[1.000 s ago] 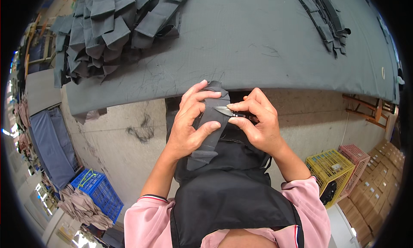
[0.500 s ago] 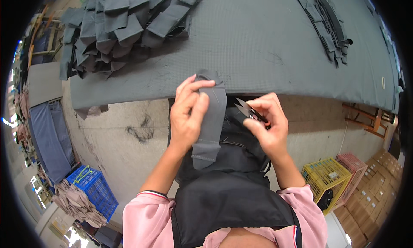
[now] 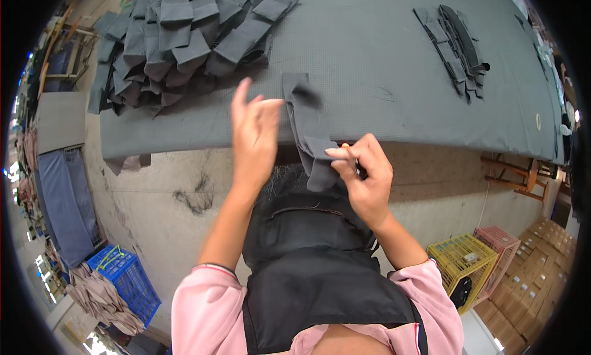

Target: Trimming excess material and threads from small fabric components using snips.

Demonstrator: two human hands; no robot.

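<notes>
While your R hand (image 3: pixel 368 178) pinches the grey strip (image 3: pixel 309 128) w/ a mostly hidden orange-tipped tool (image 3: pixel 346 146), by the table's near edge, your L hand (image 3: pixel 257 126) is spread, seemingly empty; a loose pinch could drop the strip.

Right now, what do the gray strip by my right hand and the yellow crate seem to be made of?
The gray strip seems matte cloth, since it folds softly; the fiber is unclear. The yellow crate looks like molded plastic, probably satin-finished, given its even color and open lattice.

The fabric strip (image 3: pixel 307 124) is plain grey, the apron (image 3: pixel 326 293) black, sleeves (image 3: pixel 206 303) pink.
</notes>
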